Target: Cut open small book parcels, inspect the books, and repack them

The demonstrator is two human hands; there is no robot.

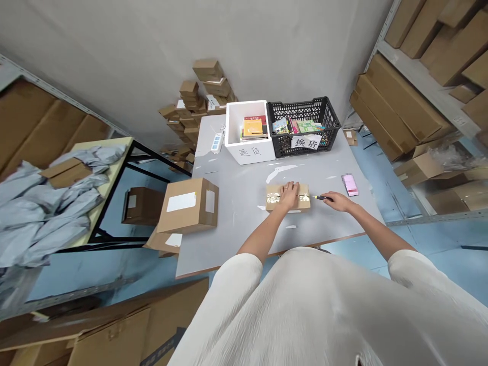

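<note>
A small brown box [272, 199] with shiny tape across its top lies on the grey table [236, 203]. My left hand [290, 195] rests flat on top of this box, fingers spread over the tape. To the right of the box, my right hand [337, 201] is closed around a black and yellow cutter [321, 197]. The cutter's tip points left, at the box's right end; whether it touches the box cannot be made out.
Behind stand a white foam box [250, 152] and a black crate [301, 145], both with books. A phone [349, 185] lies at the right, a larger carton [183, 206] at the left, a power strip [217, 143] at the back left. Grey parcels [57, 213] cover a side table.
</note>
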